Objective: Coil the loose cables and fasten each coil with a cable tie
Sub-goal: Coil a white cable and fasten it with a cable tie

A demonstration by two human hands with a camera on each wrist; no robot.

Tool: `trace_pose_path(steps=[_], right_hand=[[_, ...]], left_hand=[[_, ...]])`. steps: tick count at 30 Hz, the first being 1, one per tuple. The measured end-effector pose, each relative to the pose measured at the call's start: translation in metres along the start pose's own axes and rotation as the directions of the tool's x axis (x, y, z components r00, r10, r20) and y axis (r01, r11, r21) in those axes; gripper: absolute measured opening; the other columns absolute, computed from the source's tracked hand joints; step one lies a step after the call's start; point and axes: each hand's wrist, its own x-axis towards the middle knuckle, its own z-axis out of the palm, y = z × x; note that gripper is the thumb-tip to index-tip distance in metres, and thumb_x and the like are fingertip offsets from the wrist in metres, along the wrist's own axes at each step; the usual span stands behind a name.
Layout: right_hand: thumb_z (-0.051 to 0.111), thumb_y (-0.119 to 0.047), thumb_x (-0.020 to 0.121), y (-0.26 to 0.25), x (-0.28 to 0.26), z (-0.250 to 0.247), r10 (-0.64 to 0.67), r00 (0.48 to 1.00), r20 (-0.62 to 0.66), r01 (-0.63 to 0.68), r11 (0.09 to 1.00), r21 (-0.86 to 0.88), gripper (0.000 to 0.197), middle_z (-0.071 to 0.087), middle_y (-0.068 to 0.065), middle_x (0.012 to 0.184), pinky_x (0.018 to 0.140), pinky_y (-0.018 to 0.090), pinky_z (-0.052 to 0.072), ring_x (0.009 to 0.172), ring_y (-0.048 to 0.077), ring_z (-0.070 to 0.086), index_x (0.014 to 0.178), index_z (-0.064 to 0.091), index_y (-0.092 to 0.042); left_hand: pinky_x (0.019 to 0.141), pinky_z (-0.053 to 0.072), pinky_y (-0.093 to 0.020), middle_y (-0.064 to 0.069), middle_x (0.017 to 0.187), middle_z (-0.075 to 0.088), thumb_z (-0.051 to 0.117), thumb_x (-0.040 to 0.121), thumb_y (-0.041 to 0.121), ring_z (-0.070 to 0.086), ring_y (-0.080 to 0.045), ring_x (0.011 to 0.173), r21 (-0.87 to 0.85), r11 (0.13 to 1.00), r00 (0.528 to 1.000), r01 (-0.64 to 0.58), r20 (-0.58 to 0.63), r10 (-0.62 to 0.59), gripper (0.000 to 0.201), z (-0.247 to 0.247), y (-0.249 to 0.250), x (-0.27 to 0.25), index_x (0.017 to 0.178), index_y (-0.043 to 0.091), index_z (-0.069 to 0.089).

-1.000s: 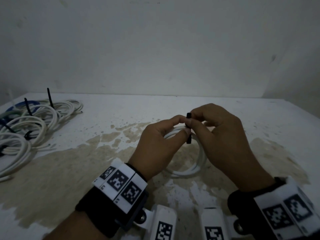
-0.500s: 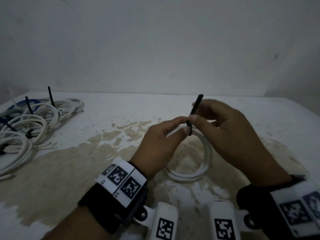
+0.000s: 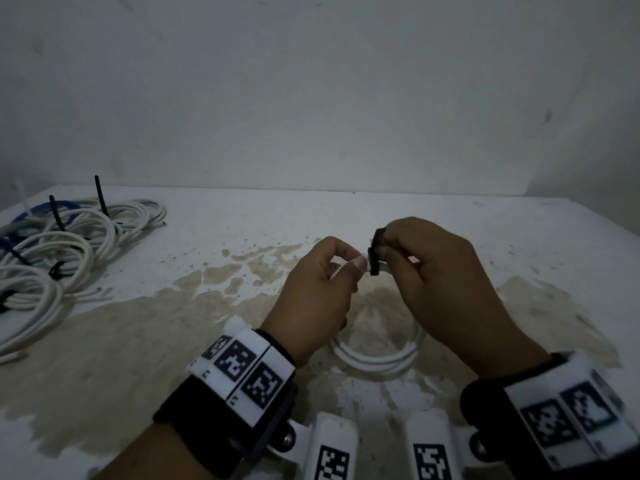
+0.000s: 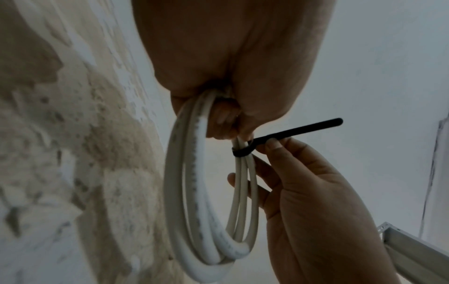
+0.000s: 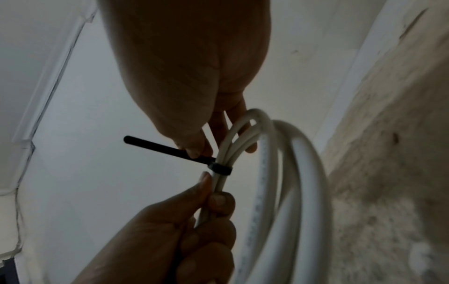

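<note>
Fingertips of the right hand (image 4: pixel 323 196) pinch the free tail of a black plastic cable tie (image 4: pixel 243 152), already looped snug round a white round-sheathed cable coil (image 4: pixel 209 211). Just beside that pinch, the left hand (image 5: pixel 184 230) grips the bunched strands between thumb and curled fingers, the coil hanging below both hands above the stained white tabletop (image 3: pixel 346 216). Well off to the left hand's side lie finished white coils with black ties (image 3: pixel 62 251).

Risk, as judged: a strand slipping from the left-hand grip before the tie is fully tight would leave a loose loop outside the band.

Against half a second ago, the tail shows shorter above the right fingers and both hands sit higher.
</note>
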Motion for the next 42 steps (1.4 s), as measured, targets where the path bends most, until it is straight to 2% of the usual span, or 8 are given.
trace_pose_path(steps=[6, 14, 19, 23, 31, 36, 39, 42], right_hand=[[0.052, -0.016, 0.086, 0.002, -0.001, 0.004, 0.116, 0.993, 0.012, -0.117, 0.992, 0.052, 0.014, 0.059, -0.007, 0.073, 0.064, 0.013, 0.043, 0.068, 0.007, 0.056, 0.081, 0.065, -0.015], [0.06, -0.01, 0.09, -0.01, -0.001, 0.001, 0.174, 0.985, 0.019, -0.174, 0.962, 0.212, 0.02, 0.057, -0.021, 0.078, 0.061, 0.012, 0.051, 0.074, 0.001, 0.064, 0.08, 0.057, -0.028], [0.052, -0.017, 0.087, -0.009, 0.0, -0.001, 0.107, 0.994, 0.01, -0.108, 0.985, 0.137, 0.011, 0.054, -0.017, 0.074, 0.067, 0.007, 0.039, 0.078, -0.001, 0.054, 0.079, 0.06, -0.021], [0.053, -0.014, 0.085, -0.012, -0.001, -0.005, 0.152, 0.988, -0.023, -0.146, 0.977, 0.157, 0.012, 0.056, -0.014, 0.071, 0.067, 0.002, 0.035, 0.078, -0.001, 0.052, 0.075, 0.059, -0.018], [0.053, -0.022, 0.089, -0.017, 0.001, -0.003, 0.219, 0.976, 0.009, -0.216, 0.952, 0.216, 0.007, 0.059, -0.013, 0.082, 0.07, 0.006, 0.039, 0.085, -0.001, 0.054, 0.085, 0.058, -0.025], [0.054, -0.053, 0.084, -0.013, 0.0, -0.003, 0.569, 0.777, 0.268, -0.614, 0.78, 0.124, 0.052, 0.056, -0.013, 0.103, 0.065, 0.007, 0.04, 0.079, -0.01, 0.053, 0.128, 0.048, -0.028], [0.052, -0.051, 0.085, -0.024, -0.003, 0.003, 0.572, 0.656, 0.493, -0.746, 0.594, 0.303, 0.039, 0.071, -0.003, 0.088, 0.068, 0.034, 0.058, 0.069, 0.01, 0.069, 0.108, 0.06, -0.021], [0.054, -0.026, 0.093, -0.035, -0.003, 0.01, 0.55, 0.661, 0.51, -0.743, 0.39, 0.543, 0.013, 0.07, 0.007, 0.07, 0.06, 0.04, 0.058, 0.062, 0.025, 0.069, 0.093, 0.061, -0.015]], left_hand=[[0.049, 0.054, -0.035, -0.003, 0.08, 0.061, 0.056, 0.094, 0.024, 0.06, -0.024, 0.053, 0.153, 0.987, 0.999, -0.048, 0.029, 0.044, 0.015, -0.006, -0.001, 0.001, 0.084, 0.013, 0.057], [0.041, 0.035, -0.015, -0.002, 0.084, 0.066, 0.052, 0.095, 0.035, 0.04, -0.001, 0.039, 0.251, 0.955, 0.986, -0.16, 0.08, 0.144, 0.007, -0.007, 0.001, 0.002, 0.097, 0.03, 0.057], [0.043, 0.034, -0.011, -0.006, 0.083, 0.063, 0.057, 0.092, 0.032, 0.043, 0.002, 0.04, 0.22, 0.955, 0.979, -0.201, 0.077, 0.188, 0.008, -0.008, -0.001, 0.001, 0.1, 0.031, 0.057], [0.045, 0.035, -0.01, 0.015, 0.068, 0.057, 0.06, 0.091, 0.025, 0.045, 0.003, 0.044, 0.203, 0.95, 0.97, -0.236, 0.107, 0.218, 0.008, -0.006, -0.001, 0.0, 0.098, 0.028, 0.06], [0.042, 0.032, -0.015, 0.0, 0.076, 0.063, 0.054, 0.095, 0.024, 0.04, -0.003, 0.041, 0.072, 0.982, 0.984, -0.177, 0.007, 0.177, 0.009, -0.004, -0.001, 0.002, 0.102, 0.024, 0.059], [0.039, 0.026, -0.019, 0.007, 0.062, 0.049, 0.046, 0.099, 0.021, 0.027, -0.007, 0.041, -0.34, 0.937, 0.974, -0.077, -0.228, -0.003, 0.021, -0.012, 0.004, 0.009, 0.115, 0.023, 0.061], [0.038, 0.029, -0.018, 0.005, 0.07, 0.043, 0.043, 0.101, 0.019, 0.028, -0.006, 0.043, -0.504, 0.859, 0.949, -0.092, -0.306, -0.078, 0.02, -0.02, 0.006, 0.013, 0.113, 0.016, 0.058], [0.04, 0.035, -0.02, 0.002, 0.073, 0.046, 0.045, 0.1, 0.017, 0.035, -0.008, 0.046, -0.447, 0.886, 0.925, -0.121, -0.375, -0.062, 0.019, -0.022, 0.008, 0.014, 0.112, 0.014, 0.06]])
